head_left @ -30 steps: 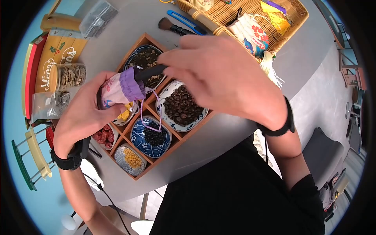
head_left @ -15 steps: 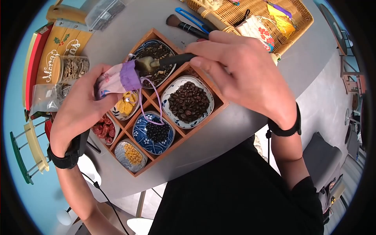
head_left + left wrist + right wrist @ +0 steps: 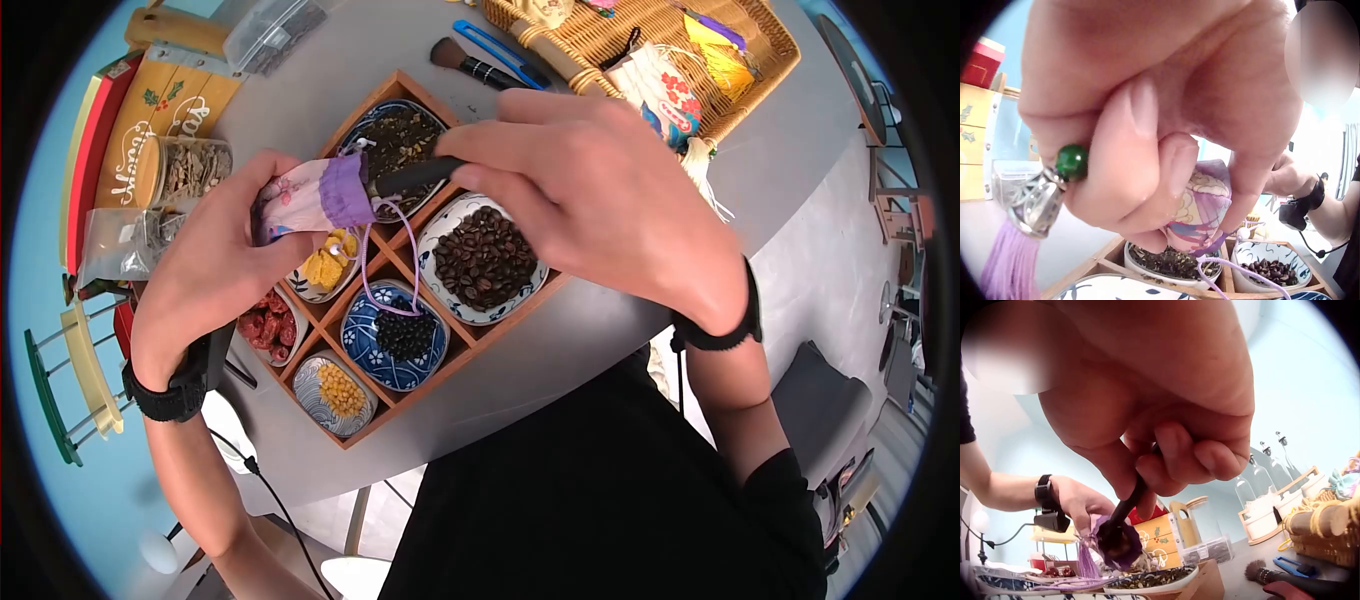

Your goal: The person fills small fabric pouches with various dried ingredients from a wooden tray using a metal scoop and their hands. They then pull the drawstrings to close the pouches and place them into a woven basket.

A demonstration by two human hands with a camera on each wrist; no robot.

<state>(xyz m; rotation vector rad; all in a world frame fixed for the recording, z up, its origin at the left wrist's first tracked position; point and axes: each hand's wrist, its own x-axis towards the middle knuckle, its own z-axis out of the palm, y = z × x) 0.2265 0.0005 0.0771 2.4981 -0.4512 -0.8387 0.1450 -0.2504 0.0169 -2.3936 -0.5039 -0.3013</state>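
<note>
A small pink floral pouch (image 3: 300, 205) with a purple ruffled mouth is gripped by my left hand (image 3: 215, 255), held on its side above the divided wooden tray (image 3: 403, 402). My right hand (image 3: 610, 200) pinches the black handle (image 3: 420, 177) of a tool whose far end is inside the pouch's mouth, as the right wrist view shows. Beneath the handle lies a dish of dark dried leaves (image 3: 405, 135). A purple cord loop hangs over the dish of black beans (image 3: 405, 335). In the left wrist view, a green bead (image 3: 1072, 162) and lilac tassel (image 3: 1011, 265) hang beside the fingers.
Coffee beans (image 3: 485, 260), yellow dried flowers (image 3: 328, 262), red dried fruit (image 3: 268, 328) and yellow grains (image 3: 340, 390) fill other dishes. A wicker basket (image 3: 770, 75) with pouches, a brush (image 3: 470, 65) and a blue cutter (image 3: 490, 50) lie behind. Jars stand at left.
The tool's handle has swung out from the pouch, showing its pale end, then moved back left, so that end is now inside the mouth. My left hand keeps its hold.
</note>
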